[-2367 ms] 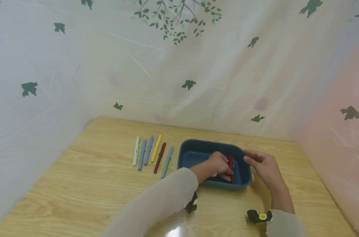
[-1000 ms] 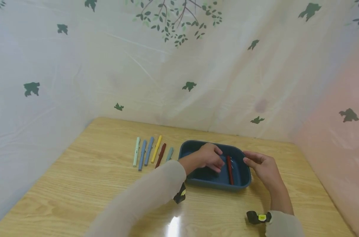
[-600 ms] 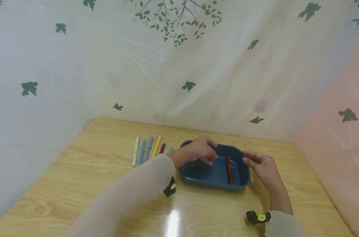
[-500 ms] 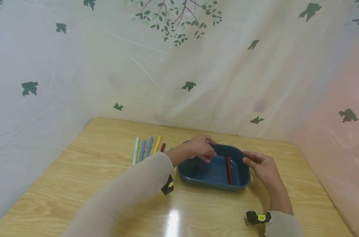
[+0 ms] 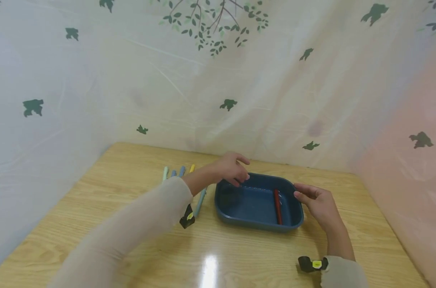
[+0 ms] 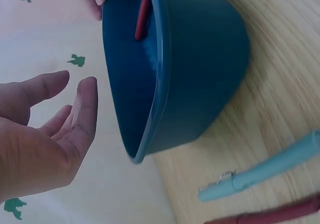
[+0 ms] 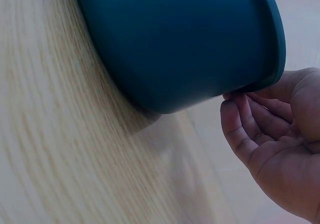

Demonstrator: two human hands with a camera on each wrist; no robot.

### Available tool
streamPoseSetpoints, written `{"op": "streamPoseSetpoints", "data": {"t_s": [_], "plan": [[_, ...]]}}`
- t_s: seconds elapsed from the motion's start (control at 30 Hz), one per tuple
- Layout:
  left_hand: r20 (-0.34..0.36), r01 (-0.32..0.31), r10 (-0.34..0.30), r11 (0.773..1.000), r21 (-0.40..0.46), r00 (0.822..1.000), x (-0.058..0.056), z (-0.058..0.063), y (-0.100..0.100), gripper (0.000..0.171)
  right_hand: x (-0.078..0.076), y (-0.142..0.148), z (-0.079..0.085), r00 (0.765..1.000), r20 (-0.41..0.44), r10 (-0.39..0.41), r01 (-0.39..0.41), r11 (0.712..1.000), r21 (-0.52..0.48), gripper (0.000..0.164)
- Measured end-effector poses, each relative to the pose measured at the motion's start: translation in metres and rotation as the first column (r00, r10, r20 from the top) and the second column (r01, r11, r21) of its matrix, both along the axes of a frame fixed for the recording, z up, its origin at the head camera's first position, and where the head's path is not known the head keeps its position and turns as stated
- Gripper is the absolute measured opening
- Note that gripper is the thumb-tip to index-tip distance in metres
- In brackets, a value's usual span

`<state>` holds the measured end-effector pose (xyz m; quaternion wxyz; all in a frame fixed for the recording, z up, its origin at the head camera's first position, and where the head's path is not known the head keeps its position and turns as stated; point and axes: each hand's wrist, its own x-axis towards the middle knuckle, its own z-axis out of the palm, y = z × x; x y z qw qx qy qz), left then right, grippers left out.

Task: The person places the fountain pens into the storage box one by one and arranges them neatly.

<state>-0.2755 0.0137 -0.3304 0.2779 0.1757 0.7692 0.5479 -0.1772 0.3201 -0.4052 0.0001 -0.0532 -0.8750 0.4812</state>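
Note:
A dark blue box (image 5: 257, 225) with rounded corners stands on the table, and one dark red pen (image 5: 277, 207) lies inside near its right end. Over the box's back left corner hovers my left hand (image 5: 232, 169), fingers relaxed and nothing held. In the left wrist view that hand (image 6: 45, 144) has its thumb and fingertips apart, beside the box rim (image 6: 162, 59). My right hand (image 5: 322, 204) grips the box rim at the back right corner, thumb and fingers around it. The right wrist view shows the fingers of that hand (image 7: 285, 144) under the rim.
Left of the box lie several pens, partly hidden by my left sleeve: pale green (image 5: 165, 173), blue (image 5: 182, 171), yellow (image 5: 192, 168) and teal (image 5: 200, 202). Another dark red pen (image 6: 280, 215) shows in the left wrist view. A patterned curtain (image 5: 203, 100) hangs behind the table.
My left hand has let go of the red pen inside the box, then risen and moved left to the box's back left corner. My right hand has stayed at the rim.

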Motion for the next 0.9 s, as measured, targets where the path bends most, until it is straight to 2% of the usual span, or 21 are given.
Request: {"op": "streamPoseSetpoints", "data": {"t_s": [0.13,0.37,0.63,0.9], "plan": [[-0.017,-0.027,0.027,0.999,-0.020,0.999,0.000,0.005,-0.008,0.054,-0.001,0.000,0.000,1.000,0.008,-0.005,0.005,1.000,-0.007,0.057],[-0.025,-0.021,0.020,1.000,-0.019,0.999,-0.004,0.006,-0.029,0.051,-0.001,0.001,-0.001,1.000,0.001,0.003,-0.003,1.000,0.002,0.057],[-0.017,-0.078,0.077,0.997,-0.021,0.997,-0.007,0.002,-0.051,0.049,-0.001,0.000,0.000,1.000,0.010,0.001,-0.001,1.000,-0.007,0.056],[-0.026,-0.091,0.090,0.994,-0.055,0.996,-0.016,-0.005,-0.079,0.052,-0.001,0.000,-0.001,1.000,0.006,-0.005,0.005,1.000,-0.010,0.056]]}}
